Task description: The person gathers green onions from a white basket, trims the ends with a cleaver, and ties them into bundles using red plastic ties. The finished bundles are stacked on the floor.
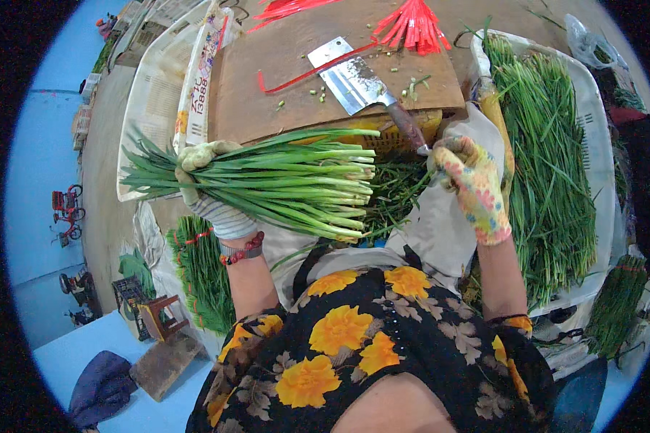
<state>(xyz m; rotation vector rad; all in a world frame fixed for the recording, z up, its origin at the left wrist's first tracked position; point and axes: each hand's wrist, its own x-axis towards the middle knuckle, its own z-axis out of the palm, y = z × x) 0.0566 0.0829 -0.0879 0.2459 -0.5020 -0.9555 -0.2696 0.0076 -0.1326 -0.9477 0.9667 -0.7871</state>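
Note:
My left hand [203,162], in a pale glove, is closed round the leafy part of a bunch of garlic chives [298,181], whose pale cut ends point right. My right hand [463,168], in a floral glove, is raised with fingers curled near the end of the cleaver's handle; whether it holds anything is hidden. The cleaver [355,81] lies on a brown board [260,76], its handle over the near edge. A red strip [314,71] crosses its blade, and small cut stem pieces lie around.
A white crate [601,178] full of chives [547,162] stands at right, another white crate [154,97] at left. Red strips [414,27] fan out at the board's far edge. Tied chives [200,270] lie at lower left. Loose trimmings [395,189] lie below the board.

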